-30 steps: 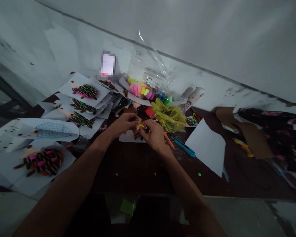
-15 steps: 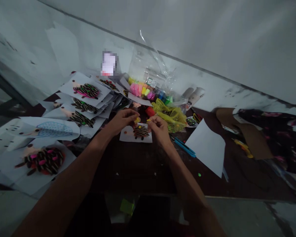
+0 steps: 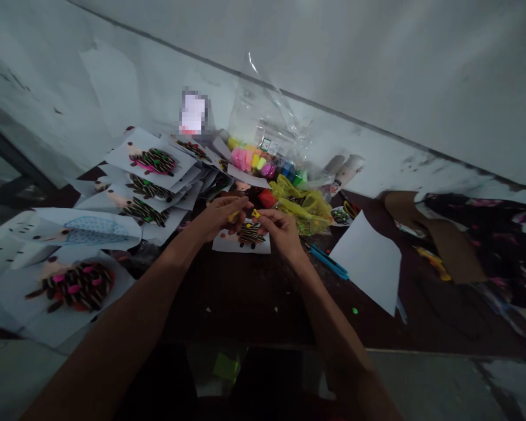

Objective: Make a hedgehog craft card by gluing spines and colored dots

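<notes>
A small white card (image 3: pixel 242 245) with a hedgehog figure of dark seed-like pieces and a yellow dot lies on the dark table, below my hands. My left hand (image 3: pixel 222 216) is closed round yellow clay (image 3: pixel 232 217), mostly hidden by the fingers. Between thumb and finger of my right hand (image 3: pixel 278 227) is a small yellow piece (image 3: pixel 256 214), held over the card's upper edge. The two hands are close together but apart.
Finished hedgehog cards (image 3: pixel 153 161) pile up on the left. Behind are colourful clay packs (image 3: pixel 249 159) in clear plastic and a yellow bag (image 3: pixel 304 204). Blue scissors (image 3: pixel 328 261), white paper (image 3: pixel 370 263) and brown cardboard (image 3: pixel 453 251) lie to the right.
My right hand has shifted slightly left with its yellow piece raised a little. The fingers of my left hand have moved and now cover more of the yellow clay.
</notes>
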Available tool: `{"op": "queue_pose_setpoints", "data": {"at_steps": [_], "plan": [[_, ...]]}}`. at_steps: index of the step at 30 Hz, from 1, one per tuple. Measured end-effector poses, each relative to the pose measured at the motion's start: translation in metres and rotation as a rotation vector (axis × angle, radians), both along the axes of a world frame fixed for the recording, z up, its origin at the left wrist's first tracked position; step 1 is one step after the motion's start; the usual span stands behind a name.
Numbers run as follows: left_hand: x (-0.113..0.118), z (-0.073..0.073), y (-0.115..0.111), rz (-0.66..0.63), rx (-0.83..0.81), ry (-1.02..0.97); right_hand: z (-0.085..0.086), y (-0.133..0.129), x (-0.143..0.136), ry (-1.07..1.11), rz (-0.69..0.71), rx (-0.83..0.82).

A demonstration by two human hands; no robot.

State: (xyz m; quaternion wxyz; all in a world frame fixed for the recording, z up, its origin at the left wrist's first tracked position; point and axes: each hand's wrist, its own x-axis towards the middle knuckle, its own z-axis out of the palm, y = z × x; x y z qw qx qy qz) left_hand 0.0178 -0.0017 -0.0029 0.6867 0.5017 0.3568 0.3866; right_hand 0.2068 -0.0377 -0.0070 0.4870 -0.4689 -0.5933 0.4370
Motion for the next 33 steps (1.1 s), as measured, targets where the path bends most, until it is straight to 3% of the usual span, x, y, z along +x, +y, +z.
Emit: {"op": "queue_pose_setpoints", "data": {"at_steps": [7, 17, 25, 30, 33], "plan": [[0.006, -0.013, 0.004, -0.046, 0.173, 0.042, 0.000, -0.005, -0.010, -0.090, -0.061, 0.103], [0.001, -0.011, 0.007, 0.085, 0.064, -0.056, 0.001, -0.006, -0.010, -0.104, -0.110, 0.165], [0.002, -0.002, -0.002, -0.100, -0.016, -0.036, 0.000, -0.009, -0.007, -0.242, -0.116, 0.233], [0.001, -0.003, -0.001, -0.192, -0.060, -0.121, 0.000, -0.010, -0.006, -0.293, -0.162, 0.412], [0.003, -0.007, -0.001, -0.300, -0.033, -0.175, 0.000, -0.011, -0.008, -0.264, -0.140, 0.403]]}}
